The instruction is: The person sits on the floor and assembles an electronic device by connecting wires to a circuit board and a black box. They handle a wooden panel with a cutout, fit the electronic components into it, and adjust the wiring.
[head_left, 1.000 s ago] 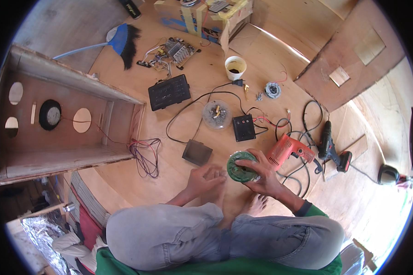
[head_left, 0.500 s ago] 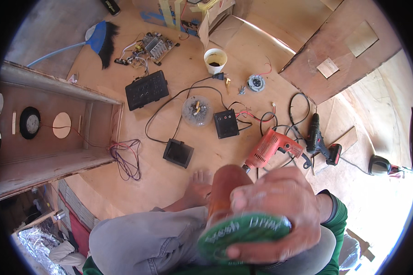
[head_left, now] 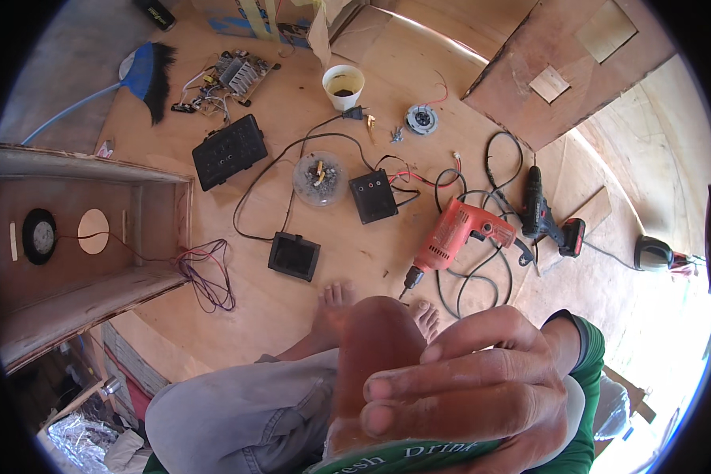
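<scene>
"How is your hand set?"

"My right hand is partly closed, fingers bent and reaching leftward over a reddish-brown, round-ended cup with a flat green, white-lettered end. I have hold of it; my thumb is hidden, so I cannot tell how firm the grip is."

"Which way does the cup lie from it?"

"Left of my palm, under the fingertips, close in to my body. Its long axis seems to run away from me: green end nearest, cut off by the lower edge, brown end pointing out toward my bare feet."

"And the other hand?"

"My left is out of sight, so the right is the only one I can call near."

"What lies past the cup?"

"First my feet, on the pale brown wooden floor. Ahead, a red, pistol-shaped corded drill, its bit toward me. Left of that, a square black plastic box. Farther out, a clear round dish of grey ash."
</scene>
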`<state>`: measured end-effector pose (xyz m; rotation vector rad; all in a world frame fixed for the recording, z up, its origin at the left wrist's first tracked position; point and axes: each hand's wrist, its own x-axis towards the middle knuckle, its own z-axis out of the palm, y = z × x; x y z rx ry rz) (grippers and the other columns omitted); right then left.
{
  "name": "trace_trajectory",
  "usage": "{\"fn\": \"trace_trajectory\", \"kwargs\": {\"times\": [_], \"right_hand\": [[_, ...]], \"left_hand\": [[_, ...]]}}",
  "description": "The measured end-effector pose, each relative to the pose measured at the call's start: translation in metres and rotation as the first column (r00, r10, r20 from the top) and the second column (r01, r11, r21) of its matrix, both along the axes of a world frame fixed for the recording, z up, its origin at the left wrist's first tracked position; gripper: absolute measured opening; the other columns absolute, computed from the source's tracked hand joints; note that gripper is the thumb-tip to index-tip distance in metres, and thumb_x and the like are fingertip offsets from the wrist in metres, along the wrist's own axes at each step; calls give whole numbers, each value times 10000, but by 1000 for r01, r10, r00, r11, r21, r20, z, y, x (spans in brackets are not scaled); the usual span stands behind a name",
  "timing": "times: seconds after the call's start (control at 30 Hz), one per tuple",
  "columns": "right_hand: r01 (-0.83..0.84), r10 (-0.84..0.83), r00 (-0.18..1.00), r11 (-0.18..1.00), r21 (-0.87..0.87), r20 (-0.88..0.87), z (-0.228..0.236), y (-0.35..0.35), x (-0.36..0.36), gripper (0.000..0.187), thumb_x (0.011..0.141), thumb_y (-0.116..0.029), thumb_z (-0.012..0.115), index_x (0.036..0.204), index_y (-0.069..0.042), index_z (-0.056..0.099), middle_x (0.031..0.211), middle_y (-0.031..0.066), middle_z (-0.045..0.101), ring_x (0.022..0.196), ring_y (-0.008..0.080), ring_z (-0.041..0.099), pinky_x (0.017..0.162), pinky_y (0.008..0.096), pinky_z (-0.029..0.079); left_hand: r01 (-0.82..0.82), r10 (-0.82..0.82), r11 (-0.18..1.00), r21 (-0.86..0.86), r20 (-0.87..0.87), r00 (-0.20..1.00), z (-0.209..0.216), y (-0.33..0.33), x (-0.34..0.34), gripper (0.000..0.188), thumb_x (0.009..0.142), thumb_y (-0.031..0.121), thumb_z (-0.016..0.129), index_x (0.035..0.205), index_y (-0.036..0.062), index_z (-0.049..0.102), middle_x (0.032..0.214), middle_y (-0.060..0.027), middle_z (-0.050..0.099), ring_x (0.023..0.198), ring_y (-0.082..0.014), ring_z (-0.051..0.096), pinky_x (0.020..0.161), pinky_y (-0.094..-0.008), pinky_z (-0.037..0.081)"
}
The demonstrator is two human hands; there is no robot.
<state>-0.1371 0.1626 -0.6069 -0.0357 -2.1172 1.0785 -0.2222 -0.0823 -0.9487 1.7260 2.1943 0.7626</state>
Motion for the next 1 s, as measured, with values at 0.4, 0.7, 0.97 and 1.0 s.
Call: {"fn": "trace_trajectory", "kwargs": {"times": [0.4, 0.7, 0.97, 1.0], "right_hand": [[-232, 233, 911, 972, 44, -341, -32, 29, -30, 357, 814, -158, 905, 1167, -182, 864, 1262, 217, 777, 1008, 353, 793, 856, 499, 565], [-383, 382, 915, 924, -20, 130, 0, 100, -46, 290, 944, -349, 884, 1133, -134, 841, 1147, 73, 824, 1032, 299, 800, 906, 456, 628], [59, -89, 984, 980, 190, 156, -76, 266, -137, 574, 869, -313, 938, 1364, -84, 757, 1423, 167, 734, 1239, 334, 744, 1054, 438, 595], [97, -127, 986, 964, 246, 111, -88, 290, -156, 602, 867, -206, 954, 1413, -99, 725, 1471, 159, 699, 1261, 297, 731, 1056, 387, 587]], "left_hand": [[6, -6, 1000, -3, -30, 1000, -1, 1, 0, 392, 975, 435, 790, 853, 63, 786, 1167, -323, 735, 985, -530, 697, 943, -660, 531], [13, -13, 1000, 6, -32, 999, 3, 6, -2, 466, 979, 477, 771, 775, 58, 775, 1246, -382, 730, 1047, -615, 699, 967, -731, 518], [-28, 26, 999, -39, -53, 998, -6, 1, 8, 424, 936, 437, 809, 729, 69, 769, 1276, -415, 731, 1140, -627, 718, 1021, -733, 511], [-44, 43, 998, -40, -32, 999, -6, 0, 9, 420, 931, 433, 816, 725, 70, 769, 1266, -409, 738, 1143, -623, 721, 1024, -732, 509]]}}
